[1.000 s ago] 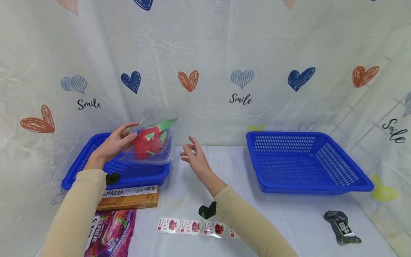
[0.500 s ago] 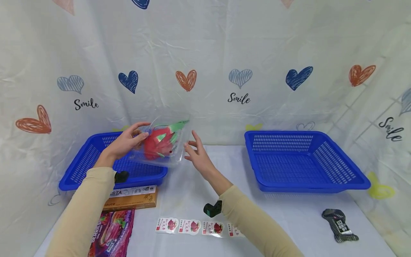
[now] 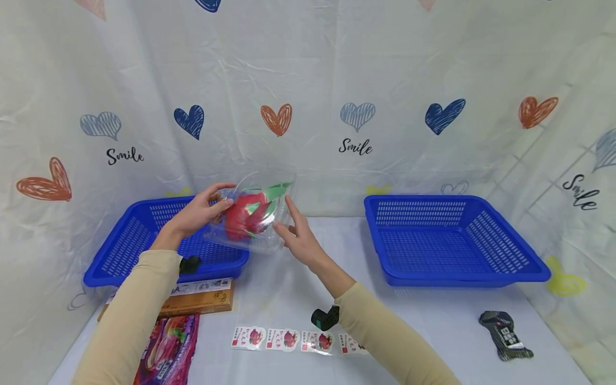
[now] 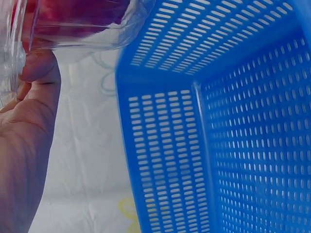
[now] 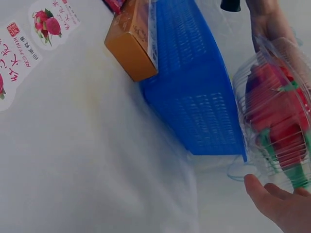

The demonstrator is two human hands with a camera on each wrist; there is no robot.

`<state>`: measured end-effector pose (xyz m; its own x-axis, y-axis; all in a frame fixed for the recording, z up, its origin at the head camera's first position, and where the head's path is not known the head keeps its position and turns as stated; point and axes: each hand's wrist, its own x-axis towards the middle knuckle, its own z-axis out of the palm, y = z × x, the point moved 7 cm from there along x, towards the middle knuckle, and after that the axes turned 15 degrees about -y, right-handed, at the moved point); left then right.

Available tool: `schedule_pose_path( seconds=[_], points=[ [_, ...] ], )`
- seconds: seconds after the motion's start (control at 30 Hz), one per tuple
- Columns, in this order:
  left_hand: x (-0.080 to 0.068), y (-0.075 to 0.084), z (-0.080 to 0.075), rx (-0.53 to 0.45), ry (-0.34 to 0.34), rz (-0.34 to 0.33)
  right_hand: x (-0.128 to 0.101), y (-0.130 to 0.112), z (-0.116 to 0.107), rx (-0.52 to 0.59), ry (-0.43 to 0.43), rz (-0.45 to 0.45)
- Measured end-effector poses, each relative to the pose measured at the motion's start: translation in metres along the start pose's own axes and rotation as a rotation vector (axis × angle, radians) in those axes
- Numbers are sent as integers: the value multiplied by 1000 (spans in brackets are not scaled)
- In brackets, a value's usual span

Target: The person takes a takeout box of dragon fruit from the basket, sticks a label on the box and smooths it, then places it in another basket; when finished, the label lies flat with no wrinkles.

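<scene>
A clear plastic clamshell box holds a red dragon fruit with green tips. My left hand grips the box by its left side, above the left blue basket. In the left wrist view the thumb of the left hand presses on the plastic. My right hand is at the right side of the box, its fingers fairly straight; the right wrist view shows the fingertips of that hand right by the box's edge. Whether they touch it is hard to tell.
Another blue basket stands on the right. In front of the left basket lie a pasta box and a purple berries packet. A strip of dragon fruit stickers lies near the front. A dark bone-shaped item lies at the right.
The left hand has carried the box with the dragon fruit to the right, toward the right hand. The gap between the right hand and the box has closed up.
</scene>
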<state>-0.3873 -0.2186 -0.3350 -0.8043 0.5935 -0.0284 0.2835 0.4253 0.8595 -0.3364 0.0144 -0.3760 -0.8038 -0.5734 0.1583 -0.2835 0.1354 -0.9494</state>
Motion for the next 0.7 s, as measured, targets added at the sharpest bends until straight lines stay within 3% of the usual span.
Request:
schedule_pose_path(
  seconds=[0.4, 0.7],
  points=[
    [2, 13, 15, -35, 4, 1, -14, -12, 6, 87, -24, 34],
    [13, 14, 29, -6, 30, 6, -36, -35, -5, 152, 98, 42]
  ],
)
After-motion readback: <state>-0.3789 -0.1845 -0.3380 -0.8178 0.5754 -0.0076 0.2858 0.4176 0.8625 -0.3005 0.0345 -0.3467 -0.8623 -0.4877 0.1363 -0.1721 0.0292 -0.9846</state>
